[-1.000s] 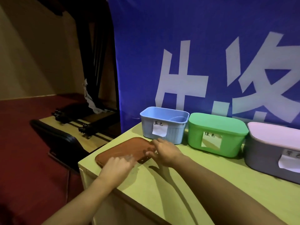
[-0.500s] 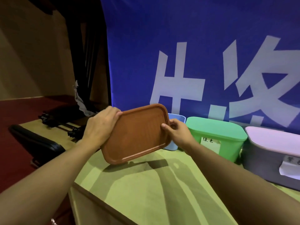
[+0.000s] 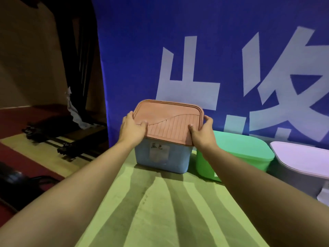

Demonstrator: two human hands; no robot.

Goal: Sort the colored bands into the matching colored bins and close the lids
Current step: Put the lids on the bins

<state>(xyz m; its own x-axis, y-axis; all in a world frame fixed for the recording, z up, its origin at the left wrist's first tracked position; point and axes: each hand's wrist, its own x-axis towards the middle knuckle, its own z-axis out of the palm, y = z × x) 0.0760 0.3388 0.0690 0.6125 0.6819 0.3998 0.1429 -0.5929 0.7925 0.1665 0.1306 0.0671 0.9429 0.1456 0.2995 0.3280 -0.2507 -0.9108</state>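
A brown lid (image 3: pixel 169 120) lies on top of the light blue bin (image 3: pixel 178 158), which stands at the back of the green table and carries a paper label. My left hand (image 3: pixel 132 130) grips the lid's left edge, thumb on top. My right hand (image 3: pixel 201 131) grips its right edge the same way. To the right stand a green bin (image 3: pixel 236 155) with its green lid on and a grey bin (image 3: pixel 302 177) with a pale pink lid on. No colored bands are visible.
A blue banner (image 3: pixel 213 50) with white characters hangs right behind the bins. The table (image 3: pixel 160 211) drops off at its left edge to a red floor (image 3: pixel 21 161) with dark equipment (image 3: pixel 71 147) and a black chair (image 3: pixel 14 180).
Both hands picked the brown lid up off the table, turned it over and carried it onto the blue bin, where it now sits. The camera moved closer.
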